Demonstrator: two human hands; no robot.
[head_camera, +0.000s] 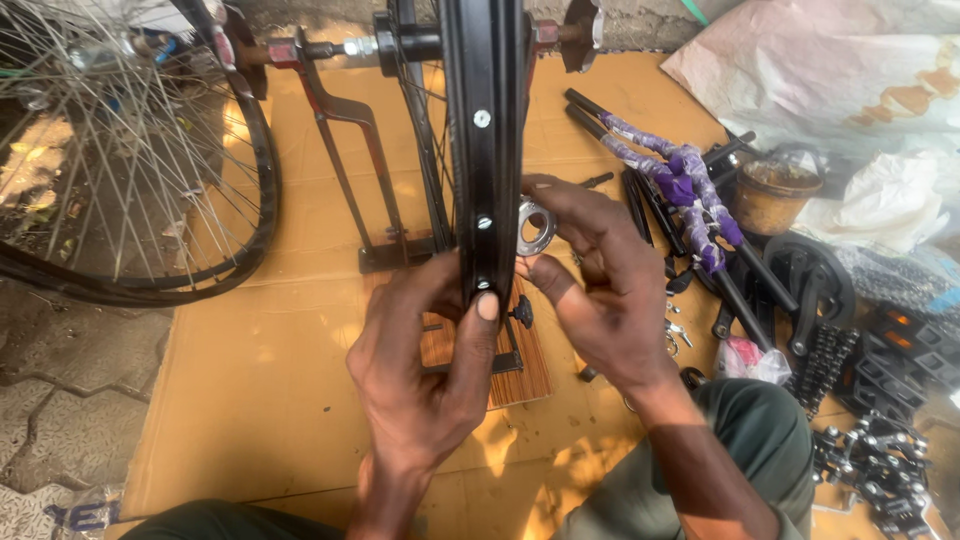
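A black bicycle rim (487, 120) stands edge-on in a metal truing stand (365, 150), with silver spoke nipples showing along its face. My left hand (425, 370) grips the rim's lower edge, thumb pressed on it by the lowest nipple. My right hand (600, 280) is at the rim's right side, its fingers closed on a round silver spoke wrench (535, 227). Spokes run behind the rim.
A second spoked wheel (130, 170) lies at the left. Cardboard (260, 380) covers the ground. A bicycle frame with purple wrap (680, 185), a rusty tin (772, 195), a crank (815, 280), a chain and several small parts crowd the right. A wooden board (520, 370) sits under the stand.
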